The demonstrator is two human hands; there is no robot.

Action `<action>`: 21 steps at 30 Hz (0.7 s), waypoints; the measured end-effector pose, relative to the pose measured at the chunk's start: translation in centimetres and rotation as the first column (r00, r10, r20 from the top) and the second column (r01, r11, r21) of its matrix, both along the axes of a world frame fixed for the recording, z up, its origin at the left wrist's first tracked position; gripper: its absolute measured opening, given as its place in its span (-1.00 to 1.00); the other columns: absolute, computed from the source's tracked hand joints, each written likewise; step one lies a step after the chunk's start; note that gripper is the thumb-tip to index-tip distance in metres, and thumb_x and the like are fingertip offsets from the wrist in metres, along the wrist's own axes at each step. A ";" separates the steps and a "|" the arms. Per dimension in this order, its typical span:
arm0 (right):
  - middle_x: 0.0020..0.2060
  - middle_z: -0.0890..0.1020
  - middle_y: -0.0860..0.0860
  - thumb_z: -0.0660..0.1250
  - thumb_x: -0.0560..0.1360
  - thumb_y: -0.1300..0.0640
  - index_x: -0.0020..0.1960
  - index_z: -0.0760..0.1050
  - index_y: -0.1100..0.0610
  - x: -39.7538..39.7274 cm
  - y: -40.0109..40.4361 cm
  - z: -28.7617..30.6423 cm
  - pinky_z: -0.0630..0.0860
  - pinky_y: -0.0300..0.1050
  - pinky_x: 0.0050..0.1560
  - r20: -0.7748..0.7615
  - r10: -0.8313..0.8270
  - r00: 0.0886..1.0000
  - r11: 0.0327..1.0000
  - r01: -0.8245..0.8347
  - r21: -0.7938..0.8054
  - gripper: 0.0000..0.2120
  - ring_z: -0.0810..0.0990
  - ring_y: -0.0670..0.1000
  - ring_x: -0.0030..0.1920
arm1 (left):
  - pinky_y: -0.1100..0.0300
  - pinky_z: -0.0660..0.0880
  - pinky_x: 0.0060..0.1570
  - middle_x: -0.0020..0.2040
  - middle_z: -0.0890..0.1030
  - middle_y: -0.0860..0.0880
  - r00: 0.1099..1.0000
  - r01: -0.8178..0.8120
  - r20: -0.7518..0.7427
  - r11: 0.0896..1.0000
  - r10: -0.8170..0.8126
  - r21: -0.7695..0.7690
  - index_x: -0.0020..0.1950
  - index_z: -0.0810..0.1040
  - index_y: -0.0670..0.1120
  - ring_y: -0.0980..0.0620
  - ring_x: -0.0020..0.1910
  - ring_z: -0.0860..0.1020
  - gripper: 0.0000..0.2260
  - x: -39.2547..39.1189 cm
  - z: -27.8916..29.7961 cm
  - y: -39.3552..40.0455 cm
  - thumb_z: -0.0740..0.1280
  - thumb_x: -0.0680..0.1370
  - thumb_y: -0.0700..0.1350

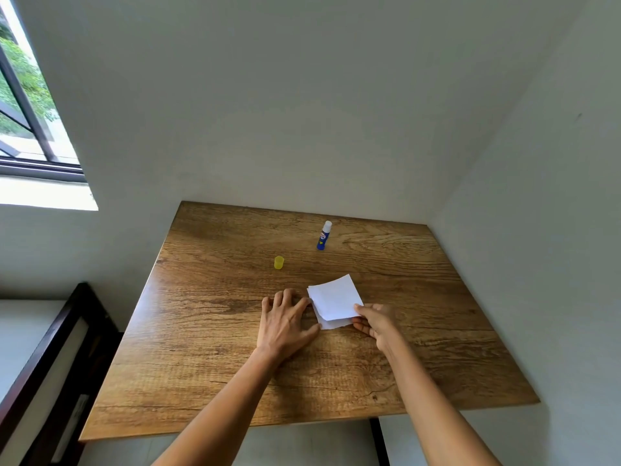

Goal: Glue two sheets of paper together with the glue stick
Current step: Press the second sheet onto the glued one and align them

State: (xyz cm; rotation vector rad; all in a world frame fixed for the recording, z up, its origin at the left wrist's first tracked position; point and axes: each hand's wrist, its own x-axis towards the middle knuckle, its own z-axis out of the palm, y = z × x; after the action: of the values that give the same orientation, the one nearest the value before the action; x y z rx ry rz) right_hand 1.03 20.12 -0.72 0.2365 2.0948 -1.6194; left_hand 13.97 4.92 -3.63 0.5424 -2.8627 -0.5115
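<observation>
Item, wooden table (208, 331): we logged its left half bare, open to the near edge. Yellow cap (279, 262), upright, left of the glue stick (324, 235); the stick's label was too small for us to read. Left hand (285, 322) lay flat, fingers spread, gripping nothing, touching the paper sheets (334, 301). Right hand (374, 319) pinched the upper sheet's right corner.

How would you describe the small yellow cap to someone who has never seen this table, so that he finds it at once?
Start at the brown wooden table in the white corner. Beyond the left hand, toward the back wall, the small translucent yellow plastic cap stands alone. It is left of and nearer than the upright blue glue stick, and the only yellow thing.
</observation>
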 end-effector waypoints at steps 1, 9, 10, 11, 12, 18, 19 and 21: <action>-0.08 0.59 0.19 0.36 0.48 0.28 0.06 0.50 0.32 0.0 0.0 -0.1 0.57 -0.23 -0.33 -0.003 0.000 1.000 1.000 0.000 0.005 -0.81 0.57 -0.02 -0.28 | -0.09 0.15 0.36 0.30 0.34 -0.03 1.000 0.000 0.000 1.000 0.000 0.000 0.34 0.31 0.14 -0.03 0.32 0.27 -0.46 0.0 0.0 0.0 0.13 0.43 0.33; -0.02 0.61 0.22 0.36 0.48 0.28 0.08 0.50 0.34 -0.1 0.1 -0.3 0.56 -0.20 -0.28 -0.022 0.011 1.000 1.000 -0.011 0.022 -0.79 0.59 0.00 -0.24 | -0.09 0.13 0.36 0.31 0.34 -0.02 1.000 -0.003 -0.008 1.000 0.003 0.022 0.33 0.33 0.12 -0.03 0.33 0.26 -0.46 0.0 0.1 -0.1 0.16 0.42 0.33; -0.02 0.61 0.23 0.35 0.48 0.28 0.06 0.50 0.34 -0.1 0.1 -0.4 0.56 -0.19 -0.26 -0.025 0.017 1.000 1.000 -0.016 0.023 -0.81 0.59 0.01 -0.23 | -0.08 0.13 0.35 0.30 0.34 -0.02 1.000 -0.005 -0.011 1.000 0.006 0.024 0.32 0.34 0.12 -0.03 0.32 0.26 -0.46 0.0 0.1 0.0 0.17 0.42 0.33; -0.02 0.61 0.23 0.35 0.48 0.28 0.04 0.51 0.33 -0.1 0.1 -0.4 0.57 -0.18 -0.24 -0.028 0.024 0.999 0.999 -0.024 0.024 -0.84 0.59 0.02 -0.22 | -0.08 0.14 0.34 0.29 0.35 -0.02 1.000 -0.009 -0.014 1.000 0.009 0.026 0.31 0.35 0.10 -0.03 0.31 0.27 -0.46 0.0 0.1 0.0 0.17 0.42 0.33; -0.02 0.61 0.23 0.34 0.49 0.29 0.01 0.51 0.31 -0.1 0.1 -0.4 0.57 -0.17 -0.23 -0.029 0.032 0.999 0.999 -0.031 0.023 -0.87 0.60 0.03 -0.21 | -0.07 0.15 0.33 0.28 0.36 -0.02 1.000 -0.014 -0.018 1.000 0.014 0.028 0.31 0.35 0.09 -0.03 0.30 0.28 -0.45 0.0 0.1 0.0 0.18 0.41 0.34; -0.06 0.62 0.22 0.34 0.49 0.28 0.01 0.51 0.31 0.0 0.0 -0.5 0.57 -0.17 -0.22 -0.046 0.046 0.998 0.998 -0.044 0.044 -0.87 0.61 0.07 -0.16 | -0.05 0.14 0.32 0.30 0.35 -0.02 0.999 -0.051 -0.015 0.996 0.052 0.069 0.35 0.31 0.05 -0.03 0.31 0.27 -0.39 -0.2 0.1 0.2 0.21 0.40 0.33; -0.08 0.62 0.21 0.34 0.49 0.28 0.00 0.51 0.31 0.0 0.0 -0.4 0.57 -0.18 -0.23 -0.047 0.049 0.998 0.998 -0.047 0.044 -0.88 0.61 0.05 -0.19 | -0.05 0.15 0.32 0.30 0.35 -0.02 0.999 -0.052 -0.013 0.996 0.053 0.078 0.36 0.30 0.05 -0.03 0.32 0.27 -0.38 -0.2 0.1 0.2 0.22 0.40 0.33; -0.12 0.62 0.19 0.34 0.49 0.27 -0.02 0.52 0.29 0.0 0.0 -0.5 0.56 -0.21 -0.27 -0.051 0.055 0.997 0.998 -0.052 0.047 -0.90 0.60 0.01 -0.26 | -0.07 0.16 0.31 0.31 0.35 0.00 0.999 -0.046 -0.009 0.994 0.047 0.099 0.38 0.28 0.05 -0.03 0.33 0.26 -0.36 -0.3 0.2 0.2 0.23 0.39 0.32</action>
State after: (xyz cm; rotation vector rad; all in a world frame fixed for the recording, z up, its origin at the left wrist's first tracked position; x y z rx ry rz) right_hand 1.04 20.11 -1.18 0.1537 2.1601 -1.5637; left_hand 13.65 5.10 -3.42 0.6193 -2.8185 -0.6493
